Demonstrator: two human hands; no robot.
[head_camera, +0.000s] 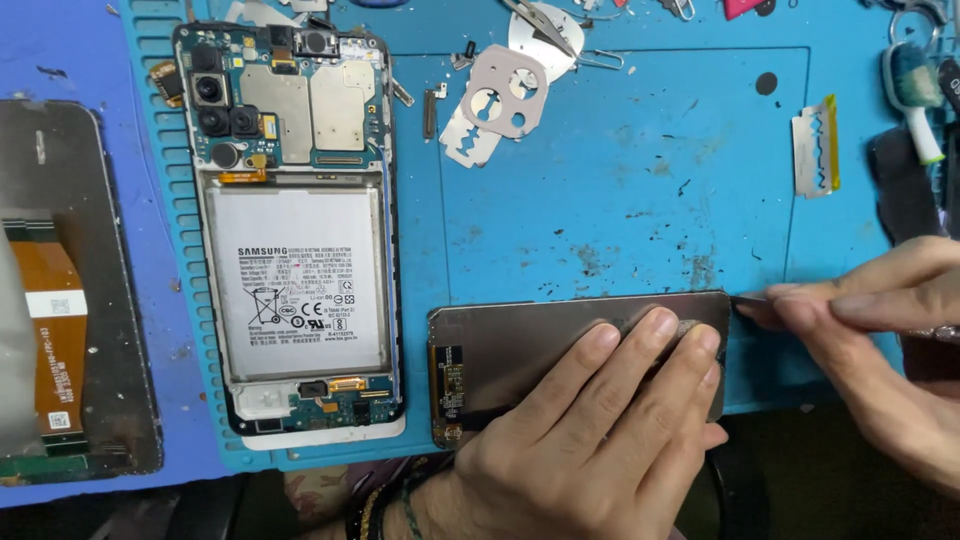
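My screen panel (520, 350) looks like dull, smooth metal. The blue mat (640, 180) is matt rubber, scuffed and stained; the razor blade (815, 150) is shiny steel.

A dull grey-brown display panel (520, 350) is lying face-down at the blue mat's (640, 180) near edge. A second dark screen (70, 290) with an orange ribbon is resting at far left, while a white rectangular label (297, 285) is covering the opened phone's battery.
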